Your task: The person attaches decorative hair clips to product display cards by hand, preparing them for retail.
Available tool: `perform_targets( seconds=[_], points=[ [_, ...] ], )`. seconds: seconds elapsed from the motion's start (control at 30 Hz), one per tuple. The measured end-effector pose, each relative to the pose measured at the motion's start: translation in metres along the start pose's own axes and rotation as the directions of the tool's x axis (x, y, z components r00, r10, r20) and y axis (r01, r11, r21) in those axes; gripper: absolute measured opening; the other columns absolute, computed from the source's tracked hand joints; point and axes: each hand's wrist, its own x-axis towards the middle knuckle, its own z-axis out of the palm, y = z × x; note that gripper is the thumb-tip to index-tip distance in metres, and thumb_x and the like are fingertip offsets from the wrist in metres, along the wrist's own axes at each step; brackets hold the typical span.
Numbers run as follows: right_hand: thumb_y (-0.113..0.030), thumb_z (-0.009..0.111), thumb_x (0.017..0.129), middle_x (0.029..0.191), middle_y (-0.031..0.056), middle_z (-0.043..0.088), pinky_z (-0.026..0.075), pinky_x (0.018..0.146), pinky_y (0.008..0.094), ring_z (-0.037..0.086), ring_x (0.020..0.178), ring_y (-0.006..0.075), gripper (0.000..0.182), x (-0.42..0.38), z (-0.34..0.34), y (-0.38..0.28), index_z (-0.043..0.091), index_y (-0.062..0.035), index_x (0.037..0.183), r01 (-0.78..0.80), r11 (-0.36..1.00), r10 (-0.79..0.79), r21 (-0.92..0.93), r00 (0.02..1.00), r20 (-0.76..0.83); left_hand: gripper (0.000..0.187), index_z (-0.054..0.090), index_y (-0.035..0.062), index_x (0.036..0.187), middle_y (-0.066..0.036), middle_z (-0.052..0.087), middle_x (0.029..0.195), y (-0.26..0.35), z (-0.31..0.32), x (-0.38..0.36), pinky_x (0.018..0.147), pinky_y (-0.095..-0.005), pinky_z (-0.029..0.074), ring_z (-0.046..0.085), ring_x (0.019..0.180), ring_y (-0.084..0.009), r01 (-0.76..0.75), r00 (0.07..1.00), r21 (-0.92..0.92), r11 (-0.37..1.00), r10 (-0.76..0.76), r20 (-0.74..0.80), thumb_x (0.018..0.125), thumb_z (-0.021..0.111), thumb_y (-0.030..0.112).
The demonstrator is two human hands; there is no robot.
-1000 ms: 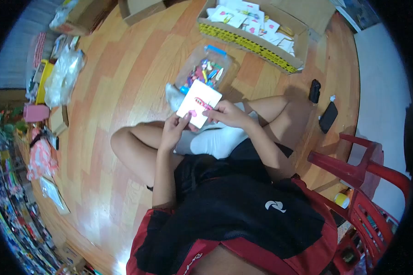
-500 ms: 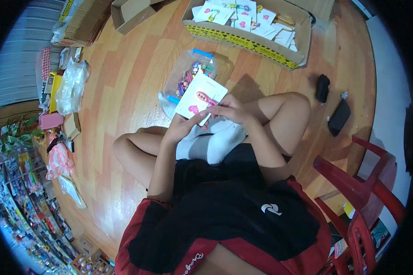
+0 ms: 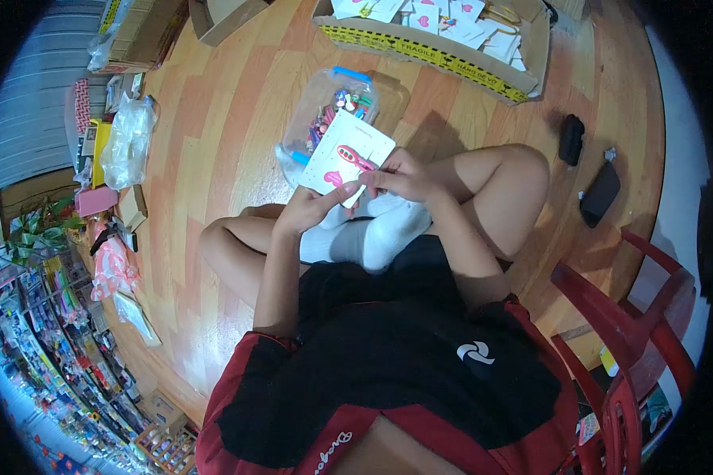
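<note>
A white card with a printed pink heart is held up between my two hands, over my white-socked feet. On its face lies a slim pink piece with coloured dots, which looks like a hair clip. My left hand pinches the card's lower edge, thumb on the front. My right hand grips the card's right side, its thumb and fingers at the lower end of the pink piece. Just beyond the card, a clear plastic box with blue clasps holds several small colourful pieces, partly hidden by the card.
An open cardboard box with yellow fragile tape holds many similar cards at the back. Two dark objects, a small case and a flat black one, lie to the right near a red chair. Plastic bags lie left.
The view has shifted slightly, so the surroundings sit a little differently in frame. Both hands keep their hold on the card, with the pink piece still on its face.
</note>
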Motion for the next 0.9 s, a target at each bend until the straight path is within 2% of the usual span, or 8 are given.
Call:
perform_targets(
  seconds=[0.13, 0.27, 0.33, 0.37, 0.47, 0.57, 0.77, 0.9],
  points=[
    [-0.029, 0.058, 0.075, 0.063, -0.001, 0.053, 0.037, 0.05, 0.0188, 0.048, 0.058, 0.0054, 0.026, 0.005, 0.008, 0.002, 0.059, -0.0031, 0.076, 0.024, 0.998, -0.02, 0.057, 0.996, -0.082, 0.015, 0.051, 0.0004, 0.09, -0.005, 0.056, 0.071, -0.008, -0.001, 0.0, 0.049, -0.0232, 0.043, 0.052, 0.057, -0.011, 0.022, 1.0, -0.017, 1.0, -0.022, 0.006, 0.079, 0.053, 0.01],
    [-0.032, 0.055, 0.077, 0.064, -0.0001, 0.054, 0.039, 0.053, 0.0199, 0.05, 0.06, 0.0066, 0.03, 0.011, -0.008, 0.002, 0.057, -0.0022, 0.073, 0.155, 0.981, -0.163, -0.112, 0.985, -0.061, 0.014, 0.051, -0.0007, 0.087, -0.006, 0.055, 0.069, -0.006, -0.003, 0.008, 0.043, -0.0225, 0.042, 0.052, 0.052, -0.0117, -0.005, 0.974, -0.053, 0.999, -0.007, -0.227, 0.078, 0.053, 0.01],
    [-0.036, 0.052, 0.078, 0.061, 0.0013, 0.053, 0.038, 0.051, 0.0208, 0.048, 0.056, 0.0072, 0.036, 0.011, -0.016, 0.005, 0.057, -0.0018, 0.068, 0.037, 0.98, -0.106, -0.193, 0.928, -0.358, 0.014, 0.05, -0.0009, 0.081, -0.006, 0.053, 0.063, -0.006, -0.009, 0.018, 0.038, -0.0221, 0.04, 0.05, 0.046, -0.0119, -0.052, 0.933, 0.015, 0.999, 0.054, -0.356, 0.078, 0.054, 0.012],
    [-0.037, 0.052, 0.078, 0.059, 0.0018, 0.053, 0.037, 0.05, 0.0213, 0.047, 0.054, 0.0075, 0.038, 0.01, -0.02, 0.005, 0.056, -0.0015, 0.067, -0.019, 0.984, -0.078, -0.177, 0.848, -0.524, 0.015, 0.05, 0.0002, 0.081, -0.005, 0.053, 0.06, -0.004, -0.019, 0.021, 0.036, -0.022, 0.04, 0.05, 0.043, -0.0112, 0.078, 0.935, 0.0, 0.997, -0.074, -0.348, 0.077, 0.055, 0.014],
    [-0.037, 0.051, 0.078, 0.055, 0.0023, 0.051, 0.036, 0.049, 0.0227, 0.047, 0.051, 0.0091, 0.038, 0.006, -0.039, 0.005, 0.056, -0.0012, 0.065, -0.169, 0.96, -0.043, -0.225, 0.702, -0.711, 0.015, 0.05, 0.0008, 0.08, -0.004, 0.052, 0.056, 0.021, -0.02, 0.036, 0.036, -0.0212, 0.039, 0.048, 0.041, -0.0101, 0.084, 0.94, 0.073, 0.994, -0.055, -0.335, 0.077, 0.055, 0.015],
    [-0.035, 0.051, 0.077, 0.051, 0.0028, 0.05, 0.036, 0.049, 0.0237, 0.047, 0.049, 0.0104, 0.037, 0.007, -0.045, 0.003, 0.056, -0.001, 0.064, -0.137, 0.963, -0.074, -0.233, 0.696, -0.715, 0.014, 0.051, 0.0017, 0.077, -0.003, 0.051, 0.053, 0.035, -0.019, 0.061, 0.035, -0.02, 0.036, 0.048, 0.041, -0.009, 0.114, 0.951, 0.141, 0.983, -0.067, -0.302, 0.076, 0.056, 0.014],
    [-0.03, 0.051, 0.077, 0.05, 0.0044, 0.049, 0.035, 0.046, 0.0245, 0.046, 0.047, 0.0115, 0.032, 0.01, -0.049, 0.003, 0.057, -0.0009, 0.065, -0.174, 0.954, -0.082, -0.245, 0.634, -0.769, 0.019, 0.053, 0.0011, 0.073, -0.003, 0.053, 0.054, 0.078, -0.014, 0.134, 0.038, -0.0198, 0.036, 0.049, 0.043, -0.0084, -0.227, 0.964, 0.313, 0.922, 0.258, -0.061, 0.075, 0.058, 0.019],
    [-0.025, 0.05, 0.078, 0.051, 0.0019, 0.049, 0.032, 0.042, 0.022, 0.042, 0.044, 0.0078, 0.027, 0.002, -0.051, -0.017, 0.057, -0.0022, 0.066, 0.003, 0.999, -0.043, -0.048, 0.513, -0.857, 0.035, 0.053, 0.0011, 0.079, -0.006, 0.053, 0.059, 0.08, 0.004, 0.148, 0.051, -0.0189, 0.04, 0.048, 0.051, -0.0067, -0.1, 0.973, 0.212, 0.972, 0.14, -0.185, 0.076, 0.054, 0.036]
  ],
)
